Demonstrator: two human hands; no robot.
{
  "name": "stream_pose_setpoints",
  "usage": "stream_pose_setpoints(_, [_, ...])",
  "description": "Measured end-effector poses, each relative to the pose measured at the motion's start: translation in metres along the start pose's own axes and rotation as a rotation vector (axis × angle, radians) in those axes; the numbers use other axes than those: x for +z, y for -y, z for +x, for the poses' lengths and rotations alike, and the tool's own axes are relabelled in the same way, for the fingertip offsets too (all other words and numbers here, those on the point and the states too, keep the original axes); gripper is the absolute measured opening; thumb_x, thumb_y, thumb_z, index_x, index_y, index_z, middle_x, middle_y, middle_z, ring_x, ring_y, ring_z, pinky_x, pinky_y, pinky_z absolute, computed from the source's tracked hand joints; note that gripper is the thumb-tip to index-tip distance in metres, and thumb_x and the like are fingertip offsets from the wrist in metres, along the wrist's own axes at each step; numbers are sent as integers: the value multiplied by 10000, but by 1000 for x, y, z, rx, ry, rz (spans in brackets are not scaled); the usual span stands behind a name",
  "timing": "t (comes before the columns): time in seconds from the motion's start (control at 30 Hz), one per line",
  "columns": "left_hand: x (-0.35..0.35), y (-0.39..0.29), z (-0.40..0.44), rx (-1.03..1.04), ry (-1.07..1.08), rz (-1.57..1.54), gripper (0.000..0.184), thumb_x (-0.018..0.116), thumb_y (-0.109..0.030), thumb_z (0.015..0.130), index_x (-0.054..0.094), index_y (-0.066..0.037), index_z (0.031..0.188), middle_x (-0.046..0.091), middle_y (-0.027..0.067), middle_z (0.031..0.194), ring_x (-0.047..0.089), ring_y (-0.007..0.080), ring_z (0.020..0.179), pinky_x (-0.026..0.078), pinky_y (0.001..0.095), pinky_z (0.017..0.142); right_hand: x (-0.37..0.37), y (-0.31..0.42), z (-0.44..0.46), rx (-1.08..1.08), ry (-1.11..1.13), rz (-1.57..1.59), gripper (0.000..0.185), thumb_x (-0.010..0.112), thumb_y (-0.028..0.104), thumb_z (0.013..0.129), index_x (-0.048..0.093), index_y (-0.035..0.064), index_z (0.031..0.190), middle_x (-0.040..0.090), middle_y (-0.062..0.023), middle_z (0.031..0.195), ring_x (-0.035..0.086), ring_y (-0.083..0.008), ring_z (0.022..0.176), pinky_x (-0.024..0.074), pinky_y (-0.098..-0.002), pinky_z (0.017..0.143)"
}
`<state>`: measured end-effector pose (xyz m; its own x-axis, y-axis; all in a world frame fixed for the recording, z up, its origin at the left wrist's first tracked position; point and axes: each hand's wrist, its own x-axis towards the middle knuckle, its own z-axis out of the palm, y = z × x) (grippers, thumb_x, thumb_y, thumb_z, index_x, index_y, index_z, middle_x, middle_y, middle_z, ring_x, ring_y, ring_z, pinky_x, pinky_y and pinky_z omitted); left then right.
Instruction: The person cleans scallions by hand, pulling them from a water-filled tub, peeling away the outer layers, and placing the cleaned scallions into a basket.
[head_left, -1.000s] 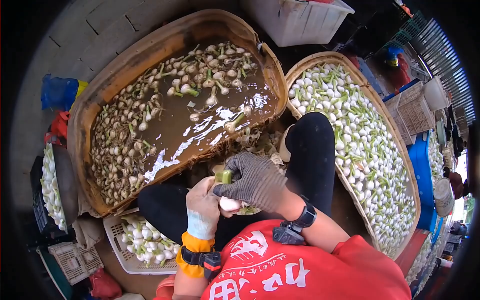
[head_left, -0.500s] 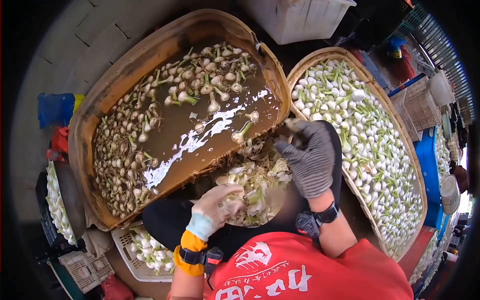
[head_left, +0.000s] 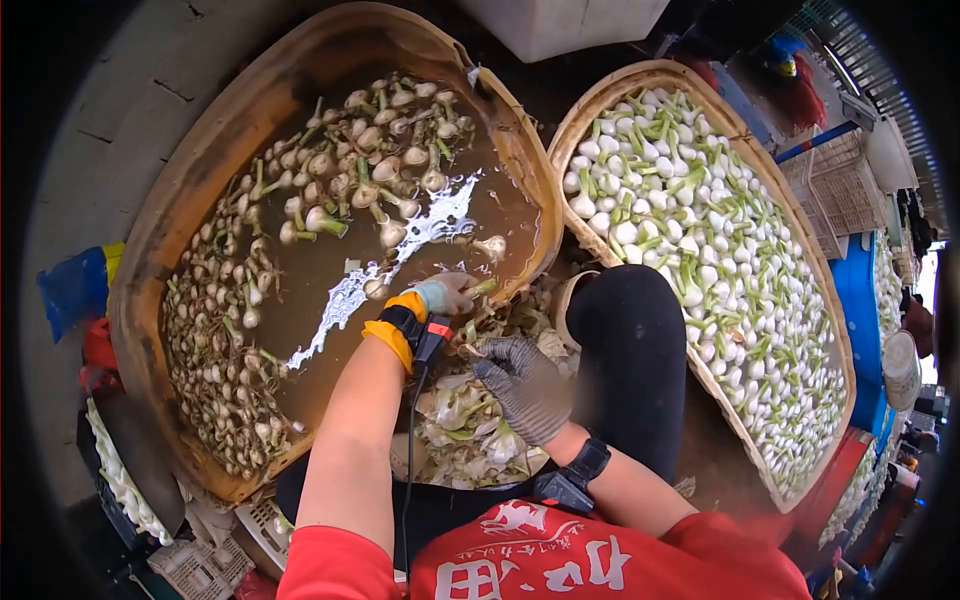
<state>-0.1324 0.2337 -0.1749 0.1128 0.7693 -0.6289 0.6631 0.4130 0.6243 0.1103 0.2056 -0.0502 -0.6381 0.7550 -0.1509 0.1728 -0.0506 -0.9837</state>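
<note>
My left hand (head_left: 447, 293), in a pale glove, reaches over the near edge of the brown tub (head_left: 540, 150) and is closed round a bulb with a green stem (head_left: 482, 288). Unpeeled bulbs (head_left: 385, 168) float in the tub's murky water beyond it. My right hand (head_left: 528, 390), in a grey striped glove, is half curled above the basin of peeled skins (head_left: 470, 425); a small light-coloured tip shows by its fingers, too unclear to name. White peeled bulbs (head_left: 690, 230) fill the basket to the right.
A white bin (head_left: 565, 25) stands behind the tubs. The right knee (head_left: 630, 350) sits between skins and basket. A blue tub (head_left: 858, 310) and crates (head_left: 835, 190) are at the far right. Blue plastic (head_left: 75, 290) lies at the left.
My left hand has moved from the skins up to the tub and closed round a bulb. My right hand has come back from the peeled basket's edge towards the skins.
</note>
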Motion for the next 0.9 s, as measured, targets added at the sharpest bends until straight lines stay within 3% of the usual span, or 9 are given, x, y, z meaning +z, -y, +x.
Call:
stream_pose_setpoints(0.07, [-1, -1, 3, -62, 113, -144, 370, 628, -171, 829, 586, -47, 1175, 641, 83, 863, 585, 122, 815, 506, 279, 713, -3, 5, 0, 51, 6, -6, 239, 705, 89, 870, 625, 18, 1084, 622, -88, 938, 620, -165, 821, 516, -286, 758])
stream_pose_setpoints(0.1, [-5, 2, -5, -52, 84, -445, 313, 639, -165, 848, 606, -36, 1131, 656, 47, 911, 603, 151, 778, 510, 283, 685, -4, 6, 1, 58, 0, -3, 239, 705, 89, 870, 625, 18, 1084, 622, -88, 938, 620, -165, 821, 516, -286, 758])
stream_pose_setpoints(0.13, [8, 18, -13, 181, 212, -1266, 344, 615, -217, 932, 548, 13, 1179, 635, 65, 947, 612, 166, 780, 524, 254, 655, -3, 8, 2, 85, -23, 67, 242, 704, 75, 866, 626, 17, 1089, 626, -84, 941, 629, -166, 836, 520, -286, 772])
stream_pose_setpoints(0.17, [-2, -20, -45, 129, 49, -1490, 444, 516, -342, 1006, 495, 49, 1217, 622, 101, 983, 634, 176, 797, 560, 229, 639, -1, 9, 3, 109, -43, 140, 246, 702, 61, 863, 628, 16, 1094, 629, -80, 944, 638, -167, 851, 524, -285, 786])
stream_pose_setpoints(0.3, [15, -69, -143, 331, -203, -1896, 727, 387, -617, 947, 519, 54, 1193, 641, 183, 1082, 685, 223, 855, 603, 247, 677, 3, 9, 2, 43, -11, 70, 375, 712, 18, 833, 589, -1, 1187, 661, -72, 968, 642, -129, 889, 532, -282, 816])
stream_pose_setpoints(0.43, [67, -114, -204, 415, -331, -2200, 764, 434, -680, 901, 503, 17, 1206, 586, 136, 1124, 612, 269, 972, 566, 355, 825, 7, 36, -6, -272, -32, -195, 373, 756, 124, 782, 649, 51, 1133, 655, -119, 997, 649, -260, 871, 529, -350, 793])
stream_pose_setpoints(0.7, [109, -149, -244, 460, -705, -2064, 637, 498, -624, 915, 537, -77, 1239, 637, 55, 1080, 623, 196, 967, 542, 354, 835, 6, 85, -43, -549, 129, -381, 312, 650, 194, 867, 643, 91, 1160, 657, -125, 1010, 635, -314, 918, 520, -409, 814])
stream_pose_setpoints(0.8, [116, -170, -251, 187, -867, -1921, 504, 567, -597, 905, 575, -112, 1039, 545, -10, 879, 554, 136, 776, 491, 295, 677, 7, 87, -51, -605, 132, -430, 307, 641, 158, 862, 642, 97, 1163, 665, -115, 1017, 645, -305, 922, 533, -398, 776])
stream_pose_setpoints(0.9, [128, -161, -253, 174, -952, -1673, 453, 565, -575, 926, 547, -122, 926, 461, -31, 760, 477, 113, 669, 458, 278, 640, 4, 89, -62, -629, 158, -508, 313, 659, 121, 830, 653, 99, 1142, 673, -94, 997, 650, -301, 903, 539, -383, 736])
